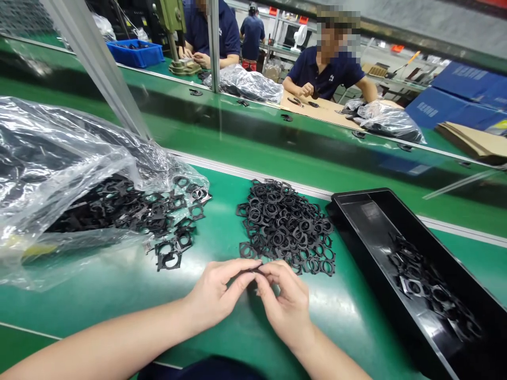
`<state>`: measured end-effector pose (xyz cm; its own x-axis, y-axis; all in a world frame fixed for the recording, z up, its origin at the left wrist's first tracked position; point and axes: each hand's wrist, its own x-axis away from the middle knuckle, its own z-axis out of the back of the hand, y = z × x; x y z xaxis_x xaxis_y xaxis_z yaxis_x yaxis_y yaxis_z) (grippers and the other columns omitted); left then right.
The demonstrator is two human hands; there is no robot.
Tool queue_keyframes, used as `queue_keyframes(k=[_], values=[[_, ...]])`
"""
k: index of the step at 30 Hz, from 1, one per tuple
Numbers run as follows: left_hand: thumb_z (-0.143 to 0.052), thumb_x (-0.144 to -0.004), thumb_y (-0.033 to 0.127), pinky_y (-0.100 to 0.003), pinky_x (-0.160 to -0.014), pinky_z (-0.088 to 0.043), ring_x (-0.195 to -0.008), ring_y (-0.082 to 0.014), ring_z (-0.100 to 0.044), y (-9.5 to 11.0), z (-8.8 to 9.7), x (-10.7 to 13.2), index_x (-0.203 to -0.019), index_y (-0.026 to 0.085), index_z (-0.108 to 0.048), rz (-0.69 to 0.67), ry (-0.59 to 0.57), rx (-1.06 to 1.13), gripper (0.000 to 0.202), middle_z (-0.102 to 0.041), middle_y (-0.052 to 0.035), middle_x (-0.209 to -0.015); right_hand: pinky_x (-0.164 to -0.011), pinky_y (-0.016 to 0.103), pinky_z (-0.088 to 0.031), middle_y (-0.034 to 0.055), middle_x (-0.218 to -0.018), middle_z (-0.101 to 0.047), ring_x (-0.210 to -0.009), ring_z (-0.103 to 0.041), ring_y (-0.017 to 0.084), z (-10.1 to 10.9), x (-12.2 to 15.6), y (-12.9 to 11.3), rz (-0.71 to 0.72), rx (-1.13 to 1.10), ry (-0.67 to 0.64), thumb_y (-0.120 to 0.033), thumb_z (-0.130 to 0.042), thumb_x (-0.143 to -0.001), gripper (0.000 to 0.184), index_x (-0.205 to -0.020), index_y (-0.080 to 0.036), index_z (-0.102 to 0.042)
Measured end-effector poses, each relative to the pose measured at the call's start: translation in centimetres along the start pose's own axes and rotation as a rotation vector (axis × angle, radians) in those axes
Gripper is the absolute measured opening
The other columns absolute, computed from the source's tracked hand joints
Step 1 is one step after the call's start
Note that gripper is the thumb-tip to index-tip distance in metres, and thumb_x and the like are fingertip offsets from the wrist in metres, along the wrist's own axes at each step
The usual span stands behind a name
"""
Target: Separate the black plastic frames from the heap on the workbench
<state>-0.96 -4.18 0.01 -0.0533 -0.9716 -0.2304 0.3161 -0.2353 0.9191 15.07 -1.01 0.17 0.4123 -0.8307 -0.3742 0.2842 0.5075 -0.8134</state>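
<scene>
My left hand and my right hand meet over the green table, fingertips pinched together on a small black plastic part that is mostly hidden between them. Just beyond my fingers lies a heap of black ring-shaped parts. To the left, more black frame parts spill from a clear plastic bag. A black tray on the right holds several finished-looking black parts.
A slanted metal post rises behind the bag. A green conveyor belt runs across the middle. Beyond it, other people in dark blue shirts work at benches with plastic bags, a blue bin and blue cartons.
</scene>
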Motion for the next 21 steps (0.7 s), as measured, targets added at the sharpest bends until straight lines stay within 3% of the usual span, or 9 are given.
queue_keyframes(k=[5, 11, 21], values=[[-0.049, -0.088, 0.015, -0.021, -0.073, -0.053, -0.081, -0.0136, -0.068, -0.3, 0.01, -0.18, -0.105, 0.02, -0.064, -0.03, 0.058, -0.025, 0.023, -0.072, -0.0032, -0.093, -0.057, 0.024, -0.051, 0.0019, -0.082, -0.056, -0.061, -0.058, 0.011, -0.2, 0.2, 0.22, -0.056, -0.124, -0.008, -0.009, -0.053, -0.084, 0.026, -0.107, -0.022, -0.053], [-0.049, -0.087, 0.011, -0.017, -0.069, -0.051, -0.076, -0.0111, -0.068, -0.22, 0.0, -0.14, -0.105, 0.021, -0.063, -0.106, 0.101, -0.091, 0.024, -0.072, -0.0019, -0.092, -0.054, 0.025, -0.045, 0.0007, -0.071, -0.053, -0.061, -0.053, 0.012, -0.03, -0.18, 0.01, -0.07, -0.063, 0.014, -0.011, -0.054, -0.084, 0.01, -0.08, -0.019, -0.057], [-0.049, -0.087, 0.009, -0.019, -0.07, -0.053, -0.078, -0.0128, -0.069, -0.22, 0.02, 0.01, -0.106, 0.022, -0.062, -0.166, 0.096, -0.124, 0.027, -0.073, -0.0029, -0.093, -0.054, 0.026, -0.04, -0.0002, -0.066, -0.05, -0.058, -0.048, 0.013, 0.09, -0.29, -0.29, -0.07, -0.031, 0.018, -0.013, -0.052, -0.084, 0.01, -0.077, -0.019, -0.056]])
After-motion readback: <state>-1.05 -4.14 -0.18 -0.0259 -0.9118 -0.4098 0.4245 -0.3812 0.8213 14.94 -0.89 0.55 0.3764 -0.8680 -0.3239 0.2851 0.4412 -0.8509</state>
